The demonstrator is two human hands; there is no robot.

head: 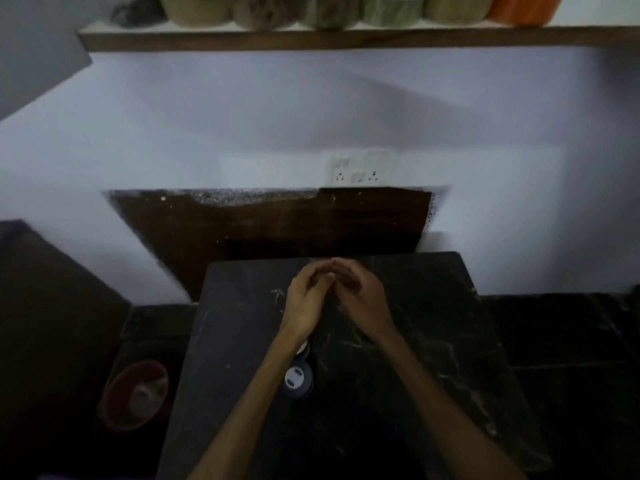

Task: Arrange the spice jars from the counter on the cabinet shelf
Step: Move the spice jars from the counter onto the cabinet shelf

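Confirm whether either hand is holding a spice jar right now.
No: the left hand and right hand are pressed together over the dark counter, with no jar between them.

The black stone counter is veined with thin pale streaks. On the brown-edged wooden shelf, whose top is white, stand round clear jars: beige, mottled brown, olive, green, tan and bright orange. The wall is pale bluish-white, with a dark brown speckled patch and a white switch plate. Beside the counter's left edge is a reddish-brown round bowl.
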